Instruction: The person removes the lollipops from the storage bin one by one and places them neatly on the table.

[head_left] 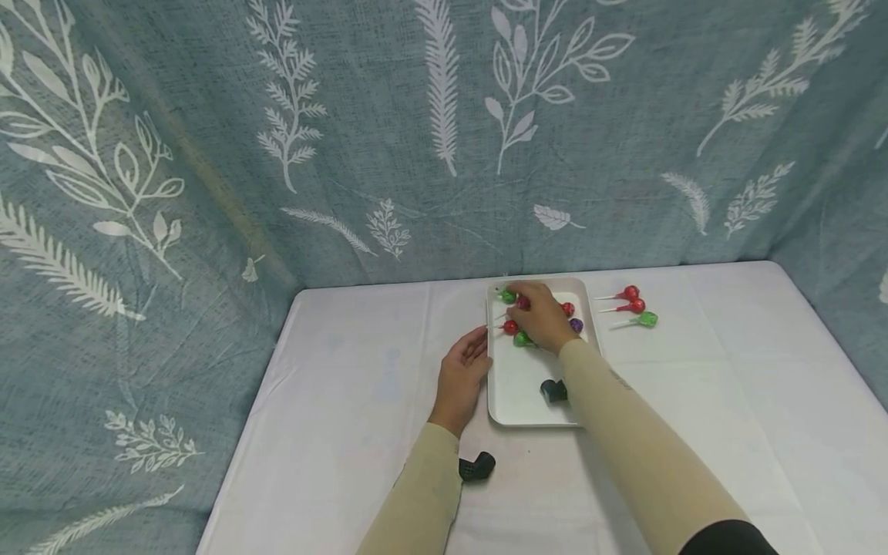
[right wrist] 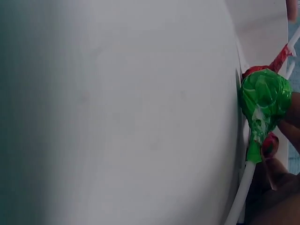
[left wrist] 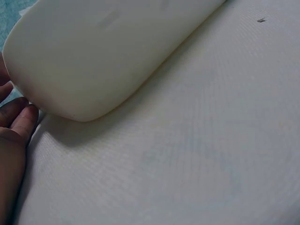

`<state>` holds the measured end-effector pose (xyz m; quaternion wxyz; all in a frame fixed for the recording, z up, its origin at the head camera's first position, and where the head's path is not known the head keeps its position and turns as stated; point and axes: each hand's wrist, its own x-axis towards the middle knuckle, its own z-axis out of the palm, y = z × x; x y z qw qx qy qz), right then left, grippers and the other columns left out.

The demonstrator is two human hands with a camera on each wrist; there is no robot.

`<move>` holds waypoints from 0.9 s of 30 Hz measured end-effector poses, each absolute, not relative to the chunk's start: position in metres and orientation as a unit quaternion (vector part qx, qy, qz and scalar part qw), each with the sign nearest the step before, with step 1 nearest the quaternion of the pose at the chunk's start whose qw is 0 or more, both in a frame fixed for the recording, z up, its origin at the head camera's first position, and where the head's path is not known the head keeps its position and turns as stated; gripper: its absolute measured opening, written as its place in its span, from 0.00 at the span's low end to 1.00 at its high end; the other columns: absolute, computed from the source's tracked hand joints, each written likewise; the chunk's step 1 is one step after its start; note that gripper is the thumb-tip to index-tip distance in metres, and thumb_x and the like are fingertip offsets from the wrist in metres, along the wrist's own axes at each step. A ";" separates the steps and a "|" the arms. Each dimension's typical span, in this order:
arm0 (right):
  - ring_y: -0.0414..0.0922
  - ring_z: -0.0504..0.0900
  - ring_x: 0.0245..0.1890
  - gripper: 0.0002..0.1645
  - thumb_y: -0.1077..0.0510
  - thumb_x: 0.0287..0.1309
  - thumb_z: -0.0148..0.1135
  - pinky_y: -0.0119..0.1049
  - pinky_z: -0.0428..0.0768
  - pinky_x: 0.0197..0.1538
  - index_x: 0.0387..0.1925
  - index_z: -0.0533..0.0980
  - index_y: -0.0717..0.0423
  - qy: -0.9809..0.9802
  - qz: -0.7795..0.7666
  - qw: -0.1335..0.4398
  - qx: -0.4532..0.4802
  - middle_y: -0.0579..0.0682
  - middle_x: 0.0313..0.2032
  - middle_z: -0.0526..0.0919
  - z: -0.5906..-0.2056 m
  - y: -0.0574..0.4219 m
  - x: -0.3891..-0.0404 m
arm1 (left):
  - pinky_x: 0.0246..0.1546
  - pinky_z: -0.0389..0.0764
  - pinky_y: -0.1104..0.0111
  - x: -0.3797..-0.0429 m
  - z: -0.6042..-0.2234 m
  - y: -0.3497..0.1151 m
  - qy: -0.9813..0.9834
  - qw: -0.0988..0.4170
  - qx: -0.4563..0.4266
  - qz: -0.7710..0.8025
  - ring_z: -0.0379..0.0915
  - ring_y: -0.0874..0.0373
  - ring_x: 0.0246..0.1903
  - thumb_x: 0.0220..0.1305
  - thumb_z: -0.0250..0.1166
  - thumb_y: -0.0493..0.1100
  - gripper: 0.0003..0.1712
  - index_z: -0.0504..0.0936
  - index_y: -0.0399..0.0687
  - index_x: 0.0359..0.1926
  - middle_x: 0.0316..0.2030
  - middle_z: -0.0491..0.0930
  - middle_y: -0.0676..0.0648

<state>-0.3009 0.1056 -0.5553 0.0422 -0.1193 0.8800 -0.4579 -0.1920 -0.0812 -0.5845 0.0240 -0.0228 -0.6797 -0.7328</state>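
Note:
A white tray (head_left: 516, 397) lies on the table with several wrapped lollipops at its far end. My left hand (head_left: 461, 381) rests beside its left edge; in the left wrist view the fingers (left wrist: 24, 123) touch the rim, loosely bent. Over the lollipops, my right hand (head_left: 548, 320) pinches a red lollipop (head_left: 523, 303) with fingertips and thumb. Around it lie a green lollipop (head_left: 509, 296), a red one (head_left: 510, 327), and a purple one (head_left: 576, 325). A nearer green lollipop (right wrist: 266, 96) partly covers the right fingers in the right wrist view.
Right of the tray, two red lollipops (head_left: 633, 306) and a green lollipop (head_left: 648, 319) lie in a short column on the white tablecloth (head_left: 721, 370). Dark wrist cameras (head_left: 477, 466) show under both forearms. A leaf-patterned teal curtain (head_left: 388, 139) hangs behind the table.

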 end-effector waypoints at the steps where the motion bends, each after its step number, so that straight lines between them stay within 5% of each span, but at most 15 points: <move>1: 0.58 0.68 0.75 0.29 0.57 0.76 0.67 0.58 0.65 0.80 0.74 0.76 0.53 0.881 -0.454 0.040 -0.124 0.61 0.76 0.68 -0.555 0.105 -0.301 | 0.70 0.76 0.65 -0.192 -0.584 -0.081 -0.681 0.024 -0.022 -0.732 0.73 0.49 0.71 0.77 0.59 0.29 0.29 0.74 0.39 0.76 0.71 0.77 0.41; 11: 0.55 0.77 0.48 0.16 0.60 0.72 0.69 0.52 0.79 0.54 0.57 0.79 0.53 0.895 -0.428 0.022 -0.123 0.57 0.51 0.76 -0.554 0.098 -0.296 | 0.70 0.76 0.65 -0.192 -0.585 -0.082 -0.674 0.029 -0.027 -0.738 0.73 0.47 0.71 0.76 0.59 0.28 0.29 0.74 0.36 0.75 0.71 0.77 0.38; 27: 0.57 0.79 0.62 0.19 0.55 0.75 0.68 0.56 0.75 0.71 0.62 0.80 0.58 0.884 -0.457 0.043 -0.091 0.59 0.63 0.81 -0.548 0.101 -0.288 | 0.70 0.76 0.65 -0.191 -0.588 -0.082 -0.676 0.032 -0.039 -0.736 0.73 0.48 0.72 0.75 0.59 0.30 0.30 0.73 0.37 0.76 0.71 0.77 0.40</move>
